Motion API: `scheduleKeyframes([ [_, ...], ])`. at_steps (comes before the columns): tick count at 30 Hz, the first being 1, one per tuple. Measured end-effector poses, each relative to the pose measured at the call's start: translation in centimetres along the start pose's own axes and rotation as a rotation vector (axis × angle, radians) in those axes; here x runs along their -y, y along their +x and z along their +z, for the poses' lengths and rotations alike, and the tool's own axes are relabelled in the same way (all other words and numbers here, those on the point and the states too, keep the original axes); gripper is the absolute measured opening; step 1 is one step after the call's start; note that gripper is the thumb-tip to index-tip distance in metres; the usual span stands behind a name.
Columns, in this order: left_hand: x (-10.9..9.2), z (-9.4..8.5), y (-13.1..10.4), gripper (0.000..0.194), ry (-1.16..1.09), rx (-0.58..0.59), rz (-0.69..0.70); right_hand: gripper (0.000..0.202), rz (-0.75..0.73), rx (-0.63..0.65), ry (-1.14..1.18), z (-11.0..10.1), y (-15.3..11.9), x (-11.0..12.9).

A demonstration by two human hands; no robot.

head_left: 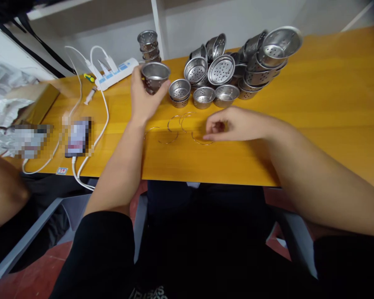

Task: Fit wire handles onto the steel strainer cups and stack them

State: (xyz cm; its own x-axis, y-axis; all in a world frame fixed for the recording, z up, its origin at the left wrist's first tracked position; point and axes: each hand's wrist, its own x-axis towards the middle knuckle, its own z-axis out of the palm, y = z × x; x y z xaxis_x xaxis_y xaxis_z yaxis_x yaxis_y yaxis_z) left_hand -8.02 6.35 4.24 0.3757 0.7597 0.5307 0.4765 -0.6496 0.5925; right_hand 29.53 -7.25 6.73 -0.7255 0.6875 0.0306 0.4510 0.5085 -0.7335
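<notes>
On the table, left hand (145, 97) grips a steel cup (155, 77); right hand (227, 124) pinches a wire ring (201, 139).

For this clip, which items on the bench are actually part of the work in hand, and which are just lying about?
In use:
- left hand gripping a perforated metal cup
- right hand fingering the thin wire rings
- pile of metal strainer cups
- small stack of cups

Lying about:
- power strip and white cables
- phone
- syringe
- crinkled foil packaging
</notes>
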Motion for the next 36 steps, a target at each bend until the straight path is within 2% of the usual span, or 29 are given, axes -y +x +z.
scheduleKeyframes([
  [2, -1.6, 0.5, -0.5, 0.09, -0.105, -0.008, -0.052, 0.045, 0.007, 0.136, 0.016, 0.5, 0.1, 0.1],
  [4, -3.0, 1.1, -1.1, 0.1, -0.168, 0.097, -0.071, 0.039, 0.007, 0.168, -0.003, 1.1, 0.5, -0.2],
  [7, -4.0, 2.1, -1.8, 0.104, -0.2, 0.255, -0.077, 0.026, 0.009, 0.094, -0.054, 1.6, 1.0, -0.7],
  [12, -3.4, 3.9, -2.2, 0.094, -0.21, 0.316, -0.064, 0.015, 0.016, -0.036, -0.144, 1.3, 1.2, -1.4],
  [16, -3.8, 5.2, -2.5, 0.1, -0.455, 0.404, -0.19, 0.012, 0.021, -0.107, -0.195, 1.0, 1.1, -2.3],
  [18, -4.4, 5.4, -2.7, 0.1, -0.529, 0.394, -0.24, 0.017, 0.022, -0.161, -0.227, 1.1, 1.1, -2.7],
  [22, -5.4, 4.9, -2.7, 0.094, -0.48, 0.276, -0.245, 0.043, 0.0, -0.263, -0.299, 1.4, 1.1, -3.4],
  [25, -5.8, 4.9, -2.8, 0.093, -0.523, 0.284, -0.279, 0.053, 0.005, -0.261, -0.334, 1.8, 1.3, -3.5],
  [28, -6.3, 5.8, -3.2, 0.096, -0.614, 0.351, -0.313, 0.046, 0.024, -0.227, -0.367, 2.2, 1.6, -3.3],
  [32, -7.6, 7.2, -3.6, 0.094, -0.738, 0.42, -0.343, 0.025, 0.102, -0.192, -0.415, 2.2, 2.0, -2.9],
  [36, -8.5, 7.5, -3.7, 0.092, -0.786, 0.446, -0.385, 0.014, 0.187, -0.161, -0.382, 1.7, 2.1, -2.0],
])
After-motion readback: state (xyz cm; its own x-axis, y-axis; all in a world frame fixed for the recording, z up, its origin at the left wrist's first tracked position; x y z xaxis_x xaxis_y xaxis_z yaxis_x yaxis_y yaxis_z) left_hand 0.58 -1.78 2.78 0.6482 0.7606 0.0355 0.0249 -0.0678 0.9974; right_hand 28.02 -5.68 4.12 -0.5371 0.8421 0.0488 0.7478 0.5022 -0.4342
